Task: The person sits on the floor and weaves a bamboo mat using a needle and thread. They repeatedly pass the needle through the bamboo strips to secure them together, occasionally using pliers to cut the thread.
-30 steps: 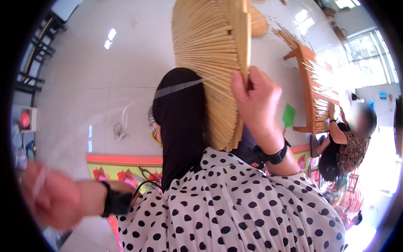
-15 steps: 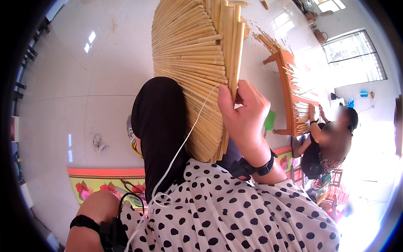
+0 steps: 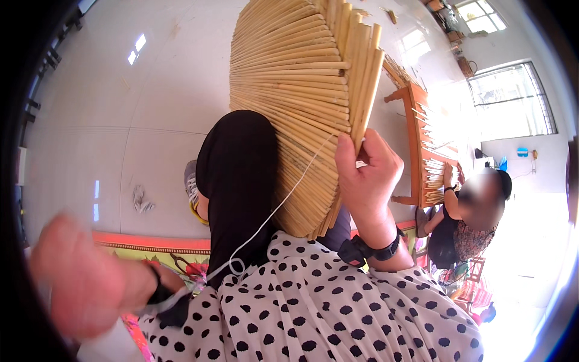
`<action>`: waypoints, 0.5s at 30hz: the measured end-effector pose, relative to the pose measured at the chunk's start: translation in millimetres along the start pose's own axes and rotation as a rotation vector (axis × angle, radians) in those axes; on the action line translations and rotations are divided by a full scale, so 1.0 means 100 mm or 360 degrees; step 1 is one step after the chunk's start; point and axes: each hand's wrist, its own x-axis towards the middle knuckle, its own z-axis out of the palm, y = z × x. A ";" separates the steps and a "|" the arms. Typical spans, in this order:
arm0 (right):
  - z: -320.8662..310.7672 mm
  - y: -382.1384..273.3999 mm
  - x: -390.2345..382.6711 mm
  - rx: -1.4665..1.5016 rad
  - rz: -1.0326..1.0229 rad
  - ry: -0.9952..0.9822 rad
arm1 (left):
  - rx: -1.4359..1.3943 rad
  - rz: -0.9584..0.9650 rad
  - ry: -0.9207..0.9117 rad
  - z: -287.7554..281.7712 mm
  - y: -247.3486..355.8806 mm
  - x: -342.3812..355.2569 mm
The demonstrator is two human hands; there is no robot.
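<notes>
Right hand (image 3: 369, 172) at the edge of a stick panel (image 3: 289, 78), thumb and fingers closed in a pinch just where a white string (image 3: 278, 209) comes out. Panel stands upright against the far side of the bent knee in black trousers (image 3: 238, 187), its lower end near the polka-dot garment (image 3: 313, 301). Left hand (image 3: 78, 280) out to the person's left, badly blurred; cannot tell whether the fingers are closed, nor for certain whether the string reaches them. String drops from the pinch across the thigh, makes a small loop near the lap and runs on towards that side, slack. On progress, my reading: the bulk is done, since many pale sticks already lie packed side by side in a broad fan with no wide gaps on the face turned this way. Seemingly left: the edge by the right hand, where several sticks overlap and their tips stand uneven, and the loose length of string, not yet drawn tight or trimmed. Far side of the panel hidden, so its state stays open. Off to the right, a co-worker (image 3: 458, 241) bends at a brown wooden counter (image 3: 415, 163) carrying loose sticks (image 3: 433, 172).
</notes>
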 end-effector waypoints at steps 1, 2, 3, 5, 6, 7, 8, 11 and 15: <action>0.00 0.00 0.00 -0.0014 0.0003 -0.0006 | 0.0362 -0.0176 0.0126 0.10 -0.19 -0.07; 0.00 0.00 0.00 -0.0031 0.0004 -0.0014 | 0.0492 -0.0491 0.0218 0.26 -0.31 -0.18; 0.00 0.00 0.00 -0.0021 0.0013 -0.0008 | 0.0403 -0.0889 0.0298 0.46 -0.43 -0.30; 0.01 0.01 -0.01 0.0001 0.0031 0.0001 | 0.0599 -0.0791 -0.0379 0.66 -0.74 -0.38; 0.01 0.02 -0.02 0.0010 0.0043 0.0012 | 0.0706 -0.0800 -0.0529 0.79 -0.84 -0.43; 0.01 0.03 -0.02 -0.0012 0.0053 -0.0003 | 0.0702 -0.0742 -0.0537 0.88 -0.91 -0.46; 0.01 0.04 -0.02 0.0012 0.0055 -0.0011 | 0.0712 -0.0760 -0.0560 0.95 -0.97 -0.48; 0.02 0.05 -0.02 0.0055 0.0056 -0.0007 | 0.0738 -0.0721 -0.0610 0.99 -1.01 -0.49; 0.01 0.06 -0.03 0.0097 0.0048 0.0004 | 0.0714 -0.0834 -0.0704 0.94 -0.99 -0.50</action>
